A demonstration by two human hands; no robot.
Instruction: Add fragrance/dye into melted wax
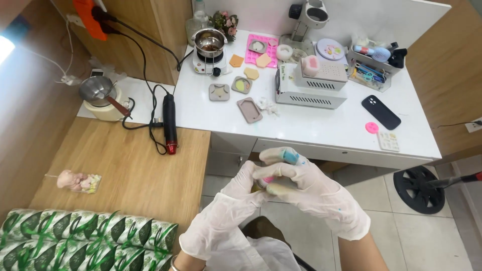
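Both my hands wear white disposable gloves and meet in front of the white table's front edge. My right hand (301, 183) is folded over a small piece with pink and yellow showing (267, 180), and its fingertips are stained blue-green. My left hand (236, 198) comes from below and presses its fingers against the same small piece. The piece is mostly hidden by the fingers, so I cannot tell its shape.
White table (321, 128) carries several silicone moulds (249, 110), a small melting pot on a heater (210, 47), a grey box device (311, 85), a black phone (381, 112) and a pink disc (371, 127). A black heat gun (169, 123) lies toward the wooden side table (125, 165).
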